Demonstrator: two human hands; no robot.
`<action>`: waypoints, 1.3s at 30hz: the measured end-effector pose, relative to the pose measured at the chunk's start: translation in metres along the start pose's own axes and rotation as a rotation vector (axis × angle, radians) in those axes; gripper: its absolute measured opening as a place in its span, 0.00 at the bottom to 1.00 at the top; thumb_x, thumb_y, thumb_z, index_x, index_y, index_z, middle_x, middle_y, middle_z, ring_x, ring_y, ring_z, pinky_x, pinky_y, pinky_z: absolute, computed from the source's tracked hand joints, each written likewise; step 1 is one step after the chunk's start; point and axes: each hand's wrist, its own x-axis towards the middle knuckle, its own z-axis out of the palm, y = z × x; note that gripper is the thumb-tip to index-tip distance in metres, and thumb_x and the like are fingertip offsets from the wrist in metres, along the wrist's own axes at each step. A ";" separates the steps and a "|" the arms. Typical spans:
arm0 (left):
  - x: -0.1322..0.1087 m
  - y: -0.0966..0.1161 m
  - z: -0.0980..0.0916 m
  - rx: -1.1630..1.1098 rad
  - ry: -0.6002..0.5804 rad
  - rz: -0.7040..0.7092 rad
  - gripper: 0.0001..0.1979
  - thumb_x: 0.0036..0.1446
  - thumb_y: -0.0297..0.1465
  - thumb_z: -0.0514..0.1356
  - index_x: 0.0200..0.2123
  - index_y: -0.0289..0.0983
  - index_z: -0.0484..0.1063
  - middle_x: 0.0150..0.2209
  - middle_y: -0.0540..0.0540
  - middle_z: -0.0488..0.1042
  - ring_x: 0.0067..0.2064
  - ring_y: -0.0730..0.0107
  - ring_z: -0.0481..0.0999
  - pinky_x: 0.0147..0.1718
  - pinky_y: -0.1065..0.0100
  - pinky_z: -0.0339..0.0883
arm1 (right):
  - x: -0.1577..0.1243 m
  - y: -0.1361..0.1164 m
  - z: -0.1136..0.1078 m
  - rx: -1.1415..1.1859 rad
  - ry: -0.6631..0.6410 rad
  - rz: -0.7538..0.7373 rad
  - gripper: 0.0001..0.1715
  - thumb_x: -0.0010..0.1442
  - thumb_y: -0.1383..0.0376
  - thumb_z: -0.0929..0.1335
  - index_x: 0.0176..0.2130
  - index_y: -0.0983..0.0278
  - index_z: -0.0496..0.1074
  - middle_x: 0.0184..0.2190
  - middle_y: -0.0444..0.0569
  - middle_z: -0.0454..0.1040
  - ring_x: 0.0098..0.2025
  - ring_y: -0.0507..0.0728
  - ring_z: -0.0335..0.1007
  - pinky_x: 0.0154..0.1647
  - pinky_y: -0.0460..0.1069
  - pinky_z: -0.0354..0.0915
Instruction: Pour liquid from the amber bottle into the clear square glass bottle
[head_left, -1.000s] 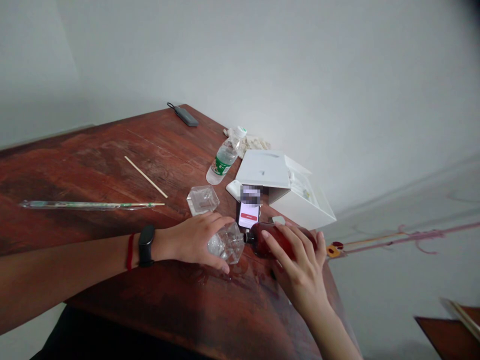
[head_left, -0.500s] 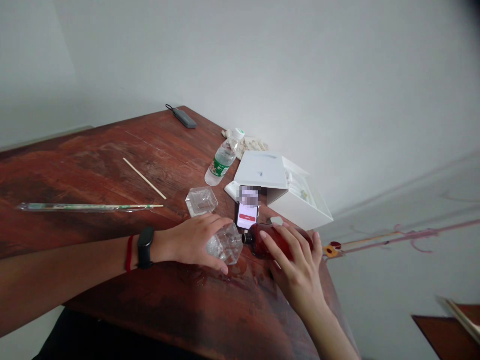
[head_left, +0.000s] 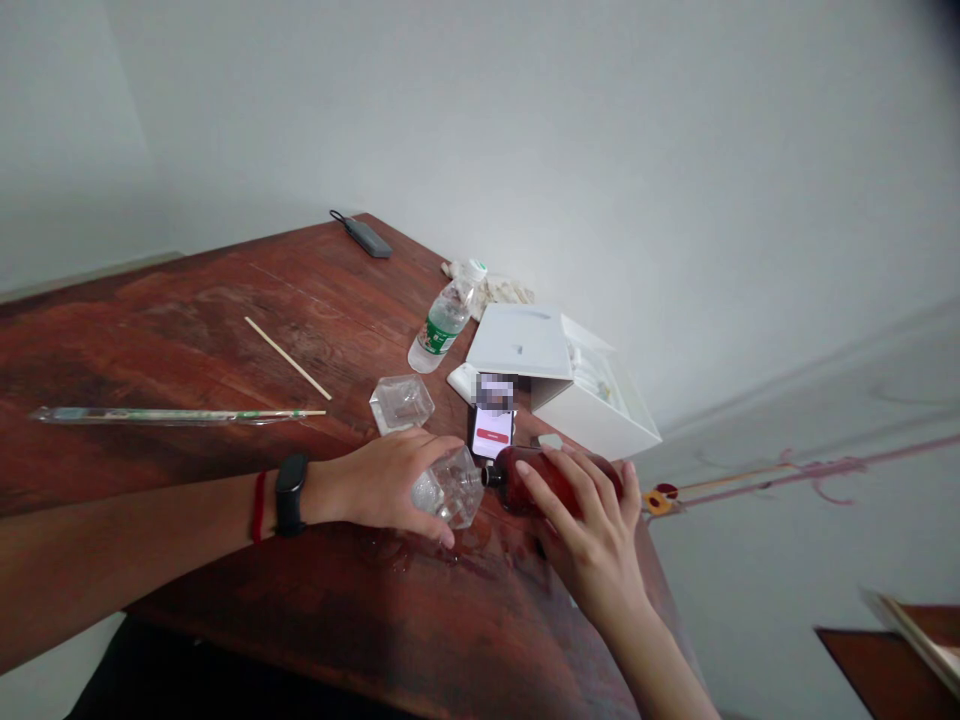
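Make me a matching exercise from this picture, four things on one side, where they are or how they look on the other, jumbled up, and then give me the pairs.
Things:
1. red bottle
2. phone
3. capped bottle
4. clear containers

Places and states:
A. green-labelled
B. one in the left hand, one on the table
C. in the right hand
D. screen lit, with a red bar

Pairs: 1-C, 2-D, 3-A, 4-B

Container [head_left: 463, 492] left of nearer bottle [head_left: 551, 478]
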 end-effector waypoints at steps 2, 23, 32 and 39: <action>0.000 -0.001 0.000 0.000 -0.005 -0.012 0.54 0.47 0.55 0.79 0.70 0.37 0.64 0.62 0.31 0.77 0.61 0.35 0.79 0.61 0.44 0.70 | 0.000 0.000 0.000 0.001 -0.004 0.000 0.42 0.71 0.68 0.68 0.77 0.45 0.55 0.63 0.55 0.74 0.64 0.67 0.71 0.76 0.75 0.40; 0.001 0.002 -0.004 0.051 -0.019 0.021 0.52 0.48 0.54 0.79 0.68 0.35 0.65 0.62 0.30 0.77 0.61 0.36 0.78 0.61 0.47 0.71 | 0.005 -0.002 -0.004 -0.026 0.004 -0.032 0.43 0.73 0.66 0.68 0.78 0.45 0.52 0.63 0.56 0.74 0.64 0.67 0.70 0.76 0.74 0.40; 0.000 -0.001 -0.002 0.047 0.009 0.027 0.54 0.48 0.53 0.79 0.69 0.34 0.64 0.62 0.29 0.77 0.62 0.35 0.78 0.61 0.47 0.70 | 0.008 -0.002 -0.005 -0.028 0.015 -0.034 0.41 0.74 0.68 0.66 0.78 0.46 0.53 0.62 0.55 0.75 0.64 0.66 0.70 0.76 0.73 0.39; 0.000 -0.001 -0.002 0.057 0.005 0.031 0.52 0.49 0.53 0.79 0.68 0.35 0.65 0.61 0.31 0.78 0.60 0.36 0.79 0.60 0.47 0.71 | 0.004 0.004 -0.004 -0.047 -0.013 -0.080 0.42 0.73 0.68 0.66 0.78 0.47 0.52 0.64 0.56 0.73 0.65 0.66 0.68 0.77 0.72 0.36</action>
